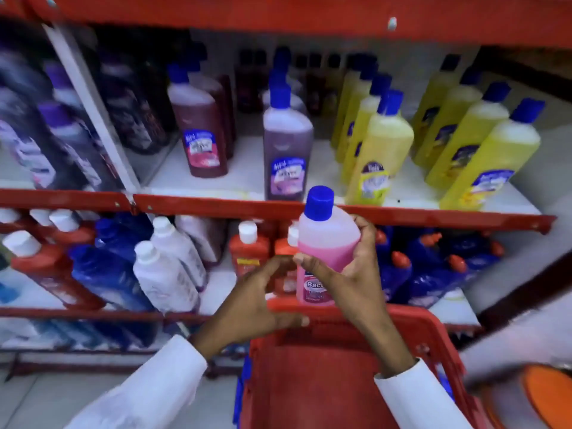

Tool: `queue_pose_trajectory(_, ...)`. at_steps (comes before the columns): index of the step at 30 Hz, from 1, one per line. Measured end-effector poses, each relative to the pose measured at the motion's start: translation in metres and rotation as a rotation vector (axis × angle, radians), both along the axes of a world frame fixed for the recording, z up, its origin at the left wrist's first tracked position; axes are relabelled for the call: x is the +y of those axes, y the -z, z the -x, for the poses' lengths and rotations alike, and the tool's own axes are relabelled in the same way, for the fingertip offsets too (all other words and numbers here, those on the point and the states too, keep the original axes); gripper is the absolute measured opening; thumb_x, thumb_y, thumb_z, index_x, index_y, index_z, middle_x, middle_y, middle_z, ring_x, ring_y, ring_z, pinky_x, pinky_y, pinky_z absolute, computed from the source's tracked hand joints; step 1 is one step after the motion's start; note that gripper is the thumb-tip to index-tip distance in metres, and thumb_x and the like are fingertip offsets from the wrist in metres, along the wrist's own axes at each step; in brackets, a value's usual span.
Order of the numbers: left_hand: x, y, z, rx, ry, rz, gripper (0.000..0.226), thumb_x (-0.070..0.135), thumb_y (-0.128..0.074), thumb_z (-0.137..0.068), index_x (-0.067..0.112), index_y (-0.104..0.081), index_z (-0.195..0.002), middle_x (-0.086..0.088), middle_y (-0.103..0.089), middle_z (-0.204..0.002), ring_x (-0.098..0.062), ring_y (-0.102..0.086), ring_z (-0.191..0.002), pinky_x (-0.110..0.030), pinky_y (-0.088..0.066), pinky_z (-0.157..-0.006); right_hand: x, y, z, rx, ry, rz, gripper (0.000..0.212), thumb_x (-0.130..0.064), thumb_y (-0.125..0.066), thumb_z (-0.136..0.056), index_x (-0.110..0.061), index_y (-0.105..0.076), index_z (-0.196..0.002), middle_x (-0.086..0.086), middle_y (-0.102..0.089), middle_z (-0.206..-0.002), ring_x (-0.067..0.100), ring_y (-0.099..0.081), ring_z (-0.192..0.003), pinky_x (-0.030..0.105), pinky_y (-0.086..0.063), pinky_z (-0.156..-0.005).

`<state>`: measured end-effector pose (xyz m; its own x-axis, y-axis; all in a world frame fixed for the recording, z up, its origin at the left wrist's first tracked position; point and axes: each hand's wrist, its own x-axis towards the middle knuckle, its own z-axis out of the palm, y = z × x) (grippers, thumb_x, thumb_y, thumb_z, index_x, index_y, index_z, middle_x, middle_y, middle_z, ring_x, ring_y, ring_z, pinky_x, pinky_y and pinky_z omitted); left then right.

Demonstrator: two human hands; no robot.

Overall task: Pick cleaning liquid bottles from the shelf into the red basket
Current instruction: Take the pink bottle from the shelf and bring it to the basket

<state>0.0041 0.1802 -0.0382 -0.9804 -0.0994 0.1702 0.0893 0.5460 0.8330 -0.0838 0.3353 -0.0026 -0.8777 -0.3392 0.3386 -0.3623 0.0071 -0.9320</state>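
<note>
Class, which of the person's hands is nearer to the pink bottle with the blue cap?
Right. The right hand is wrapped around the pink bottle, holding it above the red basket. The left hand is beside it, open, not clearly touching.

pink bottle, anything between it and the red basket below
Nothing visible blocks it. The right hand holds the pink bottle upright just above the far rim of the red basket, whose inside looks open. The left hand is beside the bottle at the rim, not under it.

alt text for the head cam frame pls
Right hand holds an upright pink-liquid plastic bottle with blue cap above an empty red plastic basket; the open left hand is beside it. Behind, red-edged shelves carry yellow, purple and maroon bottles.
</note>
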Motion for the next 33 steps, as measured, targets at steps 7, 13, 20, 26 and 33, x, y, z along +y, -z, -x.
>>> queue_pose_trajectory(7,0.064,0.109,0.029,-0.126,-0.247,-0.102,0.05,0.031,-0.07,-0.065,0.015,-0.065,-0.112,-0.002,-0.077,-0.1,-0.011,-0.071,-0.09,-0.04,-0.059,-0.079,0.046,0.119,0.002,-0.123,-0.126,-0.225,0.066,-0.038,-0.081,-0.072,-0.039,-0.042,-0.125,0.003,-0.057,-0.123,0.01,-0.059,-0.11,0.023,-0.048,-0.09)
queue_pose_trajectory(13,0.083,0.203,0.042,-0.35,-0.324,-0.153,0.067,-0.007,-0.081,-0.062,0.003,-0.058,-0.125,-0.015,-0.064,-0.127,-0.03,-0.06,-0.118,-0.048,-0.049,-0.102,0.067,0.212,0.017,-0.158,-0.127,-0.466,0.056,-0.013,-0.087,-0.064,-0.007,-0.066,-0.116,0.001,-0.068,-0.111,0.012,-0.062,-0.102,0.002,-0.037,-0.09)
queue_pose_trajectory(20,0.092,0.269,0.046,-0.611,-0.378,-0.097,0.043,-0.002,-0.072,-0.077,-0.004,-0.061,-0.119,-0.029,-0.061,-0.126,-0.032,-0.058,-0.121,-0.045,-0.042,-0.107,0.062,0.272,0.024,-0.218,-0.176,-0.715,0.037,0.003,-0.077,-0.072,0.0,-0.069,-0.108,0.016,-0.074,-0.11,0.032,-0.07,-0.104,0.033,-0.047,-0.092)
queue_pose_trajectory(26,0.089,0.251,0.048,-0.645,-0.333,-0.044,0.048,-0.002,-0.072,-0.075,0.002,-0.061,-0.121,-0.022,-0.065,-0.124,-0.032,-0.059,-0.12,-0.041,-0.043,-0.105,0.062,0.269,0.034,-0.246,-0.242,-0.795,0.046,-0.002,-0.078,-0.07,-0.006,-0.068,-0.115,0.013,-0.075,-0.114,0.03,-0.071,-0.106,0.022,-0.046,-0.091)
queue_pose_trajectory(33,0.044,0.142,0.032,-0.346,-0.209,0.302,0.042,0.011,-0.062,-0.076,0.026,-0.06,-0.116,-0.005,-0.068,-0.118,-0.024,-0.061,-0.112,-0.038,-0.051,-0.098,0.06,0.197,0.042,-0.017,-0.152,-0.78,0.043,-0.01,-0.072,-0.069,-0.024,-0.071,-0.109,-0.001,-0.075,-0.111,0.018,-0.069,-0.102,0.022,-0.047,-0.092)
